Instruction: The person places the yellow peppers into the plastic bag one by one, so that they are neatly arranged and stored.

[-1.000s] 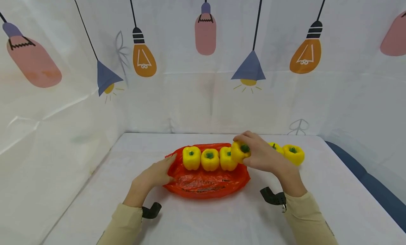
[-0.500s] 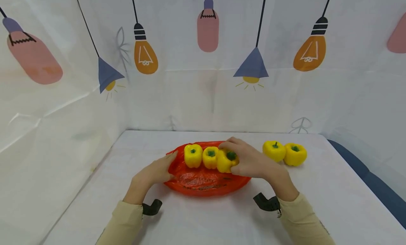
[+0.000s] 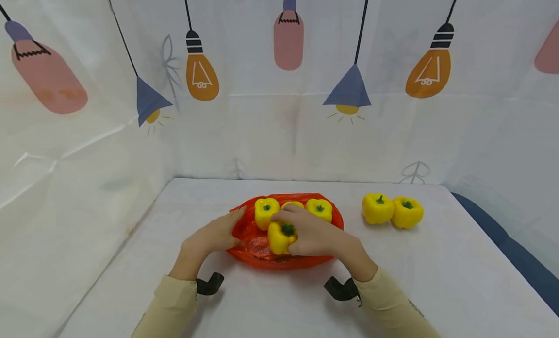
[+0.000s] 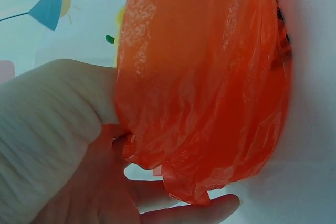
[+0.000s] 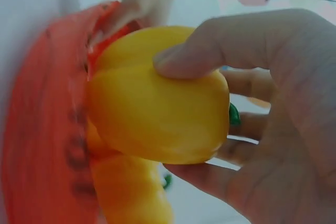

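Note:
A red plastic bag (image 3: 279,262) lies mouth-up in the middle of the table, with three yellow bell peppers in its far part: one at the left (image 3: 264,212), one at the right, and one between them, mostly behind the right hand. At its left side my left hand (image 3: 214,235) holds the rim, thumb inside and fingers beneath the plastic (image 4: 205,87). Above the near part of the bag, my right hand (image 3: 316,233) grips another yellow bell pepper (image 5: 152,98) between thumb and fingers, its green stem toward the palm.
Two more yellow bell peppers, one (image 3: 377,209) beside the other (image 3: 407,213), stand at the back right of the white table (image 3: 271,309). A sheet printed with lamps (image 3: 253,134) hangs behind it. Dark blue seating (image 3: 493,226) shows past the right edge.
My right hand has carried its bell pepper leftward from the bag's right side to over its near middle, uncovering the right pepper in the bag. My left hand has stayed at the rim.

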{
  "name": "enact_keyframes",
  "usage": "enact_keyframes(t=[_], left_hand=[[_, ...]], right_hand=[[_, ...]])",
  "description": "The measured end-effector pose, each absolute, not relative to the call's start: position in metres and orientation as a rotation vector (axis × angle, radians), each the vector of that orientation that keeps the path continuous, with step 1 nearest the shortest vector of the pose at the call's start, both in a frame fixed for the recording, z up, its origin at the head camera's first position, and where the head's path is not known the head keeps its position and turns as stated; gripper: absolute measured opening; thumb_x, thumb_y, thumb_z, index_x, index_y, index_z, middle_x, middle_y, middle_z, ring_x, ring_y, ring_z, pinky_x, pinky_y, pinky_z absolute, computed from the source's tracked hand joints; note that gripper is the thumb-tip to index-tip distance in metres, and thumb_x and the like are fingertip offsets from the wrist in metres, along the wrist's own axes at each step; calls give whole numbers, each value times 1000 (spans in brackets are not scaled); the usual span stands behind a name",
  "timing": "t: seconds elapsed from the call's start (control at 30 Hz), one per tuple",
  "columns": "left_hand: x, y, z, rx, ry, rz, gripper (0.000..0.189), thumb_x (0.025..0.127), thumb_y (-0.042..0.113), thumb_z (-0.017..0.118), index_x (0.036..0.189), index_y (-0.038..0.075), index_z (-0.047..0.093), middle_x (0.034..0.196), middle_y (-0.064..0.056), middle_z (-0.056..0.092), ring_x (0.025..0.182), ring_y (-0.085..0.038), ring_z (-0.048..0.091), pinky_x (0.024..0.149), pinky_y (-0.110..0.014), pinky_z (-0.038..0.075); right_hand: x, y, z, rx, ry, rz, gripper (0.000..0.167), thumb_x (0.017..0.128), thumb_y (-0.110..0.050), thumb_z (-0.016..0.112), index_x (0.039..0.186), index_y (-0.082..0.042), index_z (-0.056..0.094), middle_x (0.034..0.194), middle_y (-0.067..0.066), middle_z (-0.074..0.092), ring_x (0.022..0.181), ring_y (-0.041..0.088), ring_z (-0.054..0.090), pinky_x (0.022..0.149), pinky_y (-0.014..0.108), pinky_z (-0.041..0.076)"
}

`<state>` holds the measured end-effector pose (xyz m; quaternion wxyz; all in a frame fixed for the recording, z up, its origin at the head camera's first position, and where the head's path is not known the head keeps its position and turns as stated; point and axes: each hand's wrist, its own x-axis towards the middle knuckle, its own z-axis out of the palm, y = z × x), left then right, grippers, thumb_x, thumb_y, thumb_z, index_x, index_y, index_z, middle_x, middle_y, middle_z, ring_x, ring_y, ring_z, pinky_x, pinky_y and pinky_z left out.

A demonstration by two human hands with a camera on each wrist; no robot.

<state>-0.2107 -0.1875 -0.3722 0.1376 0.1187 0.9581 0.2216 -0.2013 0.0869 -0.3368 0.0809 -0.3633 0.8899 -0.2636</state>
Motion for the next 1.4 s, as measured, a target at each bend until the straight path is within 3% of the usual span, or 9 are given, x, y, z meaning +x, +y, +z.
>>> enact_keyframes(t=[0.17, 0.47, 0.7, 1.4], left_hand=[[-212, -187, -372, 351, 2773, 638, 85, 86, 18, 74, 158, 11, 27, 160, -8, 38, 145, -31, 39, 117, -56, 35], [-211, -187, -373, 353, 2769, 634, 81, 87, 14, 71, 157, 9, 30, 158, -9, 41, 143, -32, 42, 116, -56, 36], [-212, -187, -376, 388, 2781, 623, 80, 86, 11, 70, 156, 7, 30, 157, -8, 43, 140, -30, 46, 116, -53, 38], [-212, -186, -379, 354, 2784, 619, 83, 85, 16, 73, 156, 10, 31, 157, -7, 42, 140, -29, 46, 116, -54, 38]], right_hand=[[-198, 63, -343, -1046, 2684, -726, 66, 74, -17, 67, 138, -29, 54, 137, -9, 50, 120, 11, 47, 90, 33, 53], [-196, 36, -363, -1074, 2740, -634, 64, 77, -22, 72, 138, -24, 54, 129, -5, 54, 108, 10, 53, 88, 28, 55], [-193, 29, -371, -1055, 2796, -524, 63, 87, -38, 72, 144, -24, 48, 135, -2, 52, 116, 14, 57, 99, 35, 55], [-191, 31, -372, -1140, 2880, -351, 59, 87, -47, 70, 141, -29, 53, 137, -4, 54, 116, 13, 60, 97, 37, 57]])
